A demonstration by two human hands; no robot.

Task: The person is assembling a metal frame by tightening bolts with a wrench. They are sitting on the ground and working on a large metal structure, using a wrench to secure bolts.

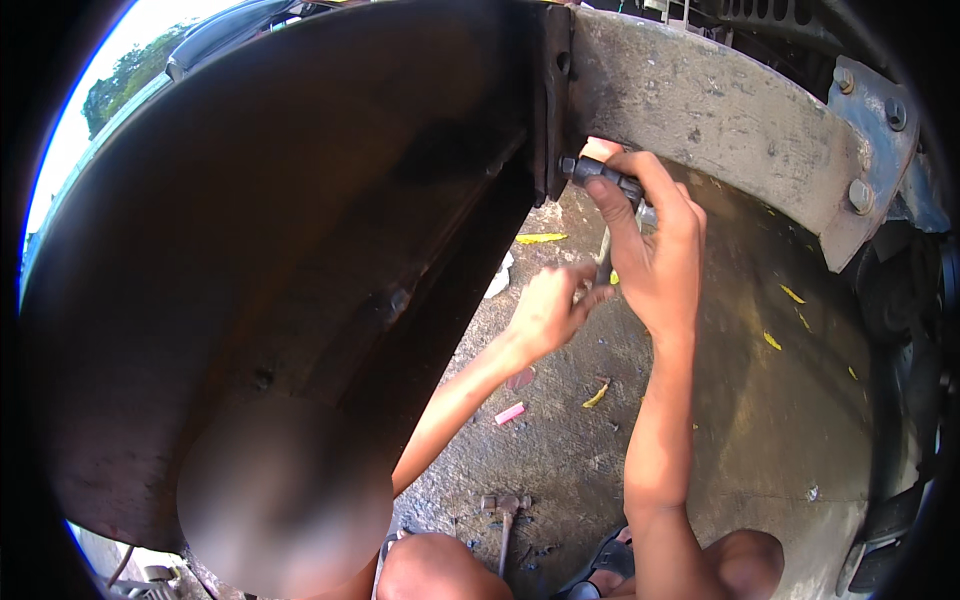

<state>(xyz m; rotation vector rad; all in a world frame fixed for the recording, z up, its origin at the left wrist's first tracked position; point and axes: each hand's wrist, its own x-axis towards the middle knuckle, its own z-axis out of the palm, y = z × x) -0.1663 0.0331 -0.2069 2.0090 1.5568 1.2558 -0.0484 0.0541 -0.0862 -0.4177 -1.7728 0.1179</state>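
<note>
My right hand (pixel 655 225) is closed around the head of a socket wrench (pixel 628 190), thumb and fingers about its black socket (pixel 596 174). The socket points left toward a bolt (pixel 568 166) by the edge of a dark upright metal flange (pixel 552 110). Lower and to the left, my left hand (pixel 550 308) has its fingers curled round the lower end of the wrench handle (pixel 604 258); it is slightly blurred. Part of the wrench is hidden behind my right hand.
A large dark curved metal panel (pixel 300 190) fills the left. A grey metal beam (pixel 700 100) with a bolted bracket (pixel 875 150) runs across the upper right. On the concrete floor lie a hammer (pixel 507 506), a pink piece (pixel 509 413) and yellow leaves (pixel 596 394), near my knees.
</note>
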